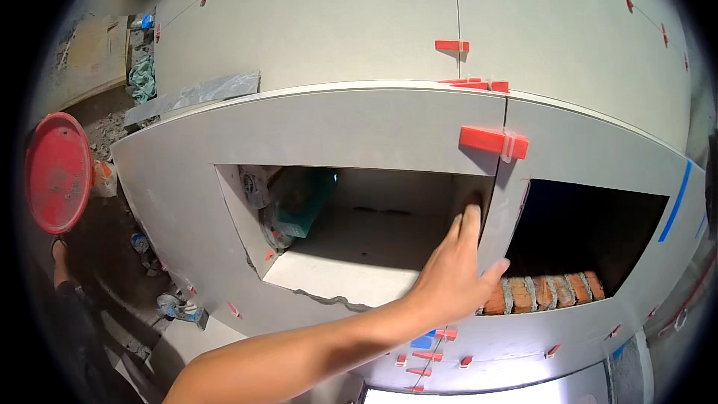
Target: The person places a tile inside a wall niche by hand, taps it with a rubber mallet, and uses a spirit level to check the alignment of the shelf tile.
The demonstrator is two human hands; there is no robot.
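My left hand (460, 269) reaches into the left rectangular opening of a light grey tiled front (351, 127), fingertips on or close to its right inner side, thumb apart and nothing held. A red wedge in a clear clip (486, 142) sits on the seam just above. The left opening has a pale bottom (336, 273) with a ragged grey front edge, and a translucent greenish object (299, 206) inside at the left. The dark right opening shows a row of orange bricks with mortar (565, 289). My right hand is not in view.
Tiles with red wedges (452, 46) spread behind and below. A marbled strip (191, 97) lies at the back left. Left are a red round lid or basin (58, 172), debris, cardboard (93, 56), a power tool (179, 310) and someone's foot (58, 251). Blue tape (674, 202) marks the right side.
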